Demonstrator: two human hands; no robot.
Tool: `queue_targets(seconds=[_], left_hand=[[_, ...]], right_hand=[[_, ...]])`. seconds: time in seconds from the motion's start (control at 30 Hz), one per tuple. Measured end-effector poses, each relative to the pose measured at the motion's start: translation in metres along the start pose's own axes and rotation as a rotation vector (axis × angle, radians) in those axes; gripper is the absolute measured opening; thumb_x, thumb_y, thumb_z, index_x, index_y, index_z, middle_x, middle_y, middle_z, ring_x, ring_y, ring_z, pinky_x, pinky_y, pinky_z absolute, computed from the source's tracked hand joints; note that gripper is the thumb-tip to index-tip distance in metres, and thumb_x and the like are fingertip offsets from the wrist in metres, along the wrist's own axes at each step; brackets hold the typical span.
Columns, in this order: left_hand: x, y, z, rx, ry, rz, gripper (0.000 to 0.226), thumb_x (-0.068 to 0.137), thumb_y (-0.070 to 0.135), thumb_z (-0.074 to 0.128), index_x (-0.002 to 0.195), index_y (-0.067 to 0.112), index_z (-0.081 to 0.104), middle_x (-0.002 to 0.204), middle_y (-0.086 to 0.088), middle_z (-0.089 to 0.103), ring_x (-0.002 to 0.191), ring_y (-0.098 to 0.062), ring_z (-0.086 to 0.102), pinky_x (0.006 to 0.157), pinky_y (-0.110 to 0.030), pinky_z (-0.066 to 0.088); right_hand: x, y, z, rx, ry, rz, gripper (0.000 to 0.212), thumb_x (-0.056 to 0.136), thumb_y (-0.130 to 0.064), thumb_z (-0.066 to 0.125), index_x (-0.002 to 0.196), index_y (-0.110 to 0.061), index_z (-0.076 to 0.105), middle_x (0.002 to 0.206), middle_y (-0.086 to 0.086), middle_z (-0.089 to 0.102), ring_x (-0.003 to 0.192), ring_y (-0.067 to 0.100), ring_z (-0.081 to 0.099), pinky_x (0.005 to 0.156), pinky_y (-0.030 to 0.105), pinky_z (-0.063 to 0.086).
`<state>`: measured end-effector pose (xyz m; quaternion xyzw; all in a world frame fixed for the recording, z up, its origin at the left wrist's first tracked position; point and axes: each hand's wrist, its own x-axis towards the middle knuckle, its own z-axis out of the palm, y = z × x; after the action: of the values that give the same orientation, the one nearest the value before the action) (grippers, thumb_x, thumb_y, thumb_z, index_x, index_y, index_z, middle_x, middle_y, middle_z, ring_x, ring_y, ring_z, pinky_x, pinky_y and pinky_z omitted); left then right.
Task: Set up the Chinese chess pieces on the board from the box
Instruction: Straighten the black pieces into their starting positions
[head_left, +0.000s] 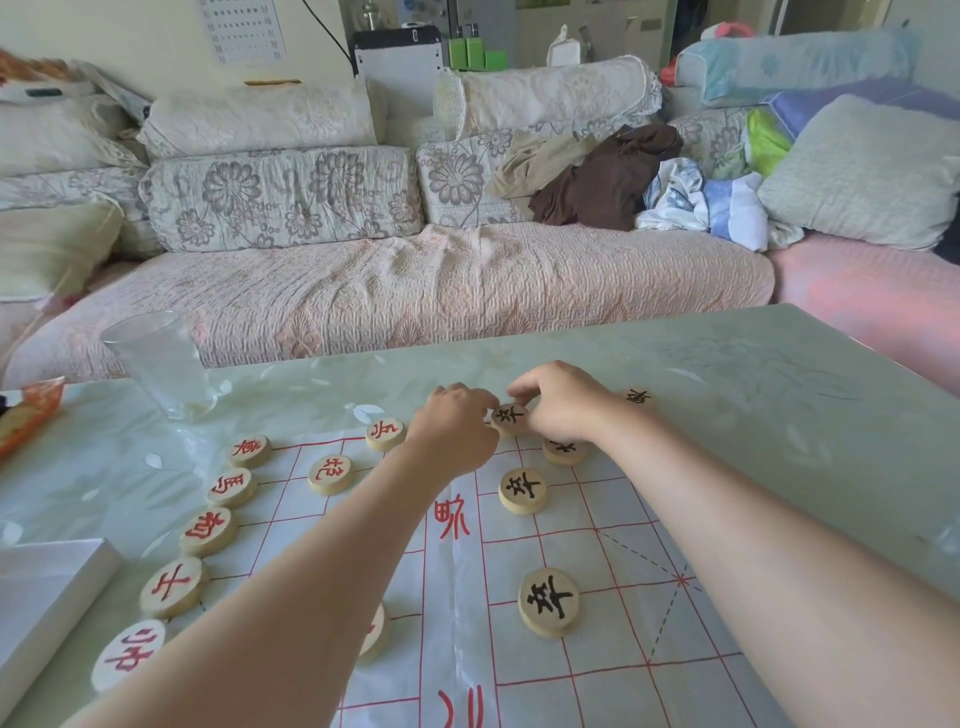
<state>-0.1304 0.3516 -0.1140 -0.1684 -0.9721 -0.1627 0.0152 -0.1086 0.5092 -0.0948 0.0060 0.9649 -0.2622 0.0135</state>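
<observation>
Both hands reach to the far edge of the board (597, 561), probably because one black piece (510, 419) is being seated on its crossing there. The right hand (563, 408) arches over it, its fingers (521, 391) curled and pinching the far rim. The left hand (457, 434) is knuckles-up just beside the piece's left rim, perhaps steadying it. Its fingers are tucked under, so I cannot tell whether they grip anything.

The piece is a pale round wooden disc with a black character on top, lying flat. It seems to extend the line of three more black discs (522, 490) that runs from near to far. Red-lettered discs (174, 586) line the board's left edge, so that side looks well advanced. One more disc (639, 397) lies on the worktop (779, 415) to the far right, off the grid. A white box (49, 582) sits near left.
</observation>
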Motion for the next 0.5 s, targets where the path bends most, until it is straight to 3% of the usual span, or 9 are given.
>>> queue_targets(seconds=[0.1,0.2,0.3,0.5], left_hand=[[-0.0018,-0.0019,0.001,-0.014,0.031,-0.017,0.043,0.086,0.034,0.062,0.128,0.03,0.055,0.117,0.003,0.059,0.116,-0.021,0.047,0.096,-0.039,0.045],[-0.0013,-0.0007,0.0001,-0.041,0.03,-0.016,0.046,0.086,0.04,0.063,0.13,0.029,0.055,0.117,0.005,0.06,0.116,-0.02,0.048,0.096,-0.04,0.045],[-0.001,0.0023,-0.0008,-0.019,0.006,-0.006,0.042,0.085,0.047,0.061,0.124,0.029,0.06,0.116,0.003,0.062,0.114,-0.022,0.05,0.093,-0.041,0.046],[-0.0007,0.0017,-0.0016,-0.005,-0.016,-0.013,0.043,0.084,0.049,0.062,0.123,0.03,0.06,0.118,0.001,0.062,0.114,-0.023,0.052,0.093,-0.042,0.047]], right_hand=[[-0.0027,0.0,-0.002,0.005,-0.014,-0.027,0.041,0.081,0.001,0.051,0.117,-0.011,0.067,0.118,-0.009,0.068,0.108,0.02,0.063,0.073,0.024,0.047],[-0.0002,0.0021,-0.0003,0.009,-0.028,-0.021,0.046,0.086,-0.006,0.059,0.128,-0.022,0.066,0.124,-0.012,0.066,0.118,0.014,0.059,0.09,0.022,0.045],[0.0015,0.0023,0.0032,0.023,-0.039,-0.031,0.05,0.086,-0.01,0.064,0.132,-0.028,0.062,0.127,-0.012,0.065,0.119,0.011,0.058,0.092,0.02,0.041],[0.0018,0.0012,0.0068,-0.033,-0.032,-0.045,0.031,0.082,-0.015,0.068,0.113,-0.016,0.069,0.112,0.002,0.071,0.109,0.024,0.064,0.096,0.041,0.052]])
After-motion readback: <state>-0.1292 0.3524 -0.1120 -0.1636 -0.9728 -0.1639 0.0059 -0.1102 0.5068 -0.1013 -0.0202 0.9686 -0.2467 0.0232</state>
